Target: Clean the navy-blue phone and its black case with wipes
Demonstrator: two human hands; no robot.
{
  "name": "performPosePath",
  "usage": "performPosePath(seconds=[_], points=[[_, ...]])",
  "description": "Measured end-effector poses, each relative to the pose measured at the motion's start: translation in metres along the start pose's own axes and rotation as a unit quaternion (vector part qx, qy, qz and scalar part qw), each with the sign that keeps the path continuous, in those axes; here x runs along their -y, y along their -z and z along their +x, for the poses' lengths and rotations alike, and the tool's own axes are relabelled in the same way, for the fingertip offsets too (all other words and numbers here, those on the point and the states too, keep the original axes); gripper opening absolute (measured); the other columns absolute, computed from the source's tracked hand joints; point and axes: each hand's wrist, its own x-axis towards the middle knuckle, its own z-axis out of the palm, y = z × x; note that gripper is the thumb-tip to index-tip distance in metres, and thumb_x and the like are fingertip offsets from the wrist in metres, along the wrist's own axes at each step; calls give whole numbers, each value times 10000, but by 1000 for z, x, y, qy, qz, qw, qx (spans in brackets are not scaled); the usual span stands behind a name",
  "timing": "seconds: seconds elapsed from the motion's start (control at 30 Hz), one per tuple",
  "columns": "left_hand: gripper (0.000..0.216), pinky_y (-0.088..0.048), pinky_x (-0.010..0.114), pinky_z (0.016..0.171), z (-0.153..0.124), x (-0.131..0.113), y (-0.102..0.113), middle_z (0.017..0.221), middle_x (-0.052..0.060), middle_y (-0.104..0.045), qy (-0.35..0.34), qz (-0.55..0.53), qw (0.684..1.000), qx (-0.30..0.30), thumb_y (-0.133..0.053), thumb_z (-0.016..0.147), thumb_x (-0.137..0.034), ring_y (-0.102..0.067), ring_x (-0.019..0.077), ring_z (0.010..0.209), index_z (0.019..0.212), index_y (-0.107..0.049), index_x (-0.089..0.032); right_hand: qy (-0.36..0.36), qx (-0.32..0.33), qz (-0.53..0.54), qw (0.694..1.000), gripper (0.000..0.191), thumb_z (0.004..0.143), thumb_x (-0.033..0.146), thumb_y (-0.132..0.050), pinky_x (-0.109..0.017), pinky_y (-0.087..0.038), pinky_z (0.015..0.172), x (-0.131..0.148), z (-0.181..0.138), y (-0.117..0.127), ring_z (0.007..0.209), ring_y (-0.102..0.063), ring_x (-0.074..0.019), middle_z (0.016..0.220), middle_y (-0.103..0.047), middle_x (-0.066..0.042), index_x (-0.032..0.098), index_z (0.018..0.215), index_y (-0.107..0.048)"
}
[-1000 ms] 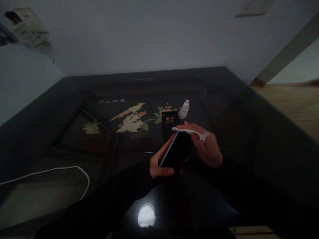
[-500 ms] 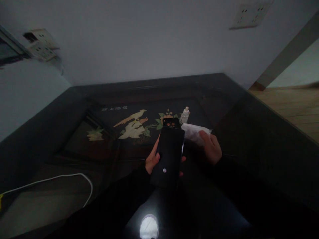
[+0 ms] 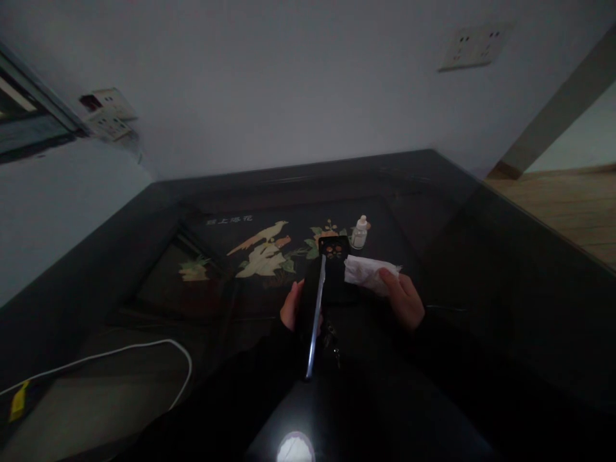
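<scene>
A black smartphone [image 3: 315, 314] is gripped in my left hand [image 3: 291, 307] and turned nearly edge-on, its side catching the light. My right hand [image 3: 407, 300] pinches a folded white tissue [image 3: 368, 271], held just to the right of the phone and apart from it. Beneath and behind the phone, a black phone case [image 3: 339, 273] with round camera cutouts lies on the dark table [image 3: 409, 192]. Some keys [image 3: 336, 353] show beside the phone's lower right edge. A small clear bottle with a white cap [image 3: 359, 232] stands upright behind the tissue.
Bird-and-flower decoration [image 3: 262, 256] covers the table's middle. A white cable [image 3: 125, 348] curves at the left, near a yellow object [image 3: 18, 403]. Wall sockets [image 3: 474, 48] are at the back, and a round light reflection glows at the bottom.
My left hand has turned the phone from back-facing to nearly edge-on, uncovering the case and keys. The tissue remains in my right hand. The view has shifted slightly.
</scene>
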Motion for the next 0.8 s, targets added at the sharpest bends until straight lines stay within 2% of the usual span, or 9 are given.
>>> performPosePath(seconds=[0.13,0.2,0.3,0.4,0.47,0.53,0.63,0.73,0.8], points=[[547,-176,152,175,1,4,0,748,-29,-589,0,-34,991,131,-415,749,-655,-336,16,226,1186,-493,-337,3,15,9,1000,556,687,642,-494,-262,-458,527,3,0,0,565,-584,-184,568,-635,-38,111,676,-657],[593,-141,160,160,1,5,-4,775,-21,-587,16,-69,986,153,-482,689,-674,-363,27,261,1159,-529,-315,-3,17,7,1000,554,681,648,-494,-263,-456,523,3,1,0,553,-579,-184,551,-627,-34,117,663,-650],[671,-144,136,205,-1,6,-16,727,7,-563,19,-102,990,96,-550,596,-705,-430,64,417,1047,-601,-210,-11,27,6,1000,520,700,625,-491,-275,-466,558,-1,2,1,556,-581,-186,562,-633,-30,131,668,-649],[739,-280,150,308,-6,5,-25,813,74,-599,7,-131,991,9,-447,612,-771,-468,88,542,900,-619,-112,-8,33,11,999,488,720,600,-487,-287,-477,581,-2,2,1,563,-590,-195,576,-644,-29,144,677,-657],[767,-427,235,454,-9,3,-26,974,118,-616,35,-144,989,-23,-375,657,-770,-545,141,669,990,-595,-115,-3,35,15,999,484,721,599,-484,-295,-485,591,-1,1,0,561,-594,-201,580,-650,-29,151,684,-664],[725,-479,368,691,-10,2,-25,1146,141,-574,74,-153,985,-39,-343,736,-699,-569,216,923,1158,-514,-135,5,38,14,999,489,728,601,-476,-300,-492,601,1,2,0,563,-599,-204,593,-658,-33,153,692,-669],[641,-323,543,927,-9,2,-24,1293,148,-484,98,-144,984,-31,-279,824,-576,-372,285,1244,1267,-418,-135,33,26,-8,999,516,763,596,-438,-307,-496,610,-1,4,1,595,-611,-213,631,-670,-45,139,728,-674],[633,-200,643,952,-8,2,-27,1382,134,-387,121,-129,984,1,-216,843,-548,-221,338,1323,1285,-403,-136,75,-3,-48,996,514,811,564,-396,-327,-503,658,-5,5,3,662,-625,-227,690,-683,-55,134,793,-677],[632,-158,673,950,-8,2,-29,1427,123,-317,137,-121,983,11,-214,848,-540,-186,353,1333,1325,-352,-150,124,10,-72,990,469,853,510,-371,-339,-500,738,-5,3,4,756,-633,-228,803,-697,-61,151,891,-670]])
